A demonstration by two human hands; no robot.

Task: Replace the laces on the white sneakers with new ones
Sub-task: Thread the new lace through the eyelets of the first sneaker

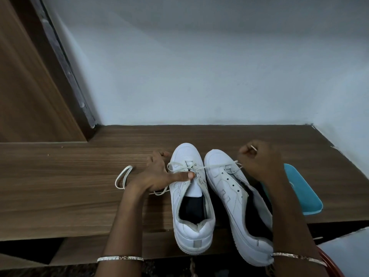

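The left hand (pixel 159 174) lies flat and open against the outer side of the left sneaker (pixel 191 208). Its fingers are spread along the shoe's toe end and its straight thumb presses down on the lace (pixel 192 169) crossing the upper eyelets. The right hand (pixel 257 160) is curled closed beyond the right sneaker (pixel 229 188), on the far side from the left sneaker. It pinches one end of that lace, which runs taut from the left sneaker's eyelets across the other shoe's toe to the fingers. A small pale sliver shows at the knuckles; whether it is a ring or the lace tip I cannot tell.

Both shoes stand side by side on the wooden table (pixel 60 188), toes toward the wall (pixel 199 66), with the left sneaker's heel at the near edge. A loose lace (pixel 122 176) loops on the table on the left sneaker's open side, and the left wrist covers its middle. Whether it joins the threaded lace is unclear. Past the right sneaker lies a teal object (pixel 301 188), half covered by the right forearm and hard to identify. A bangle (pixel 119 258) circles the left wrist.
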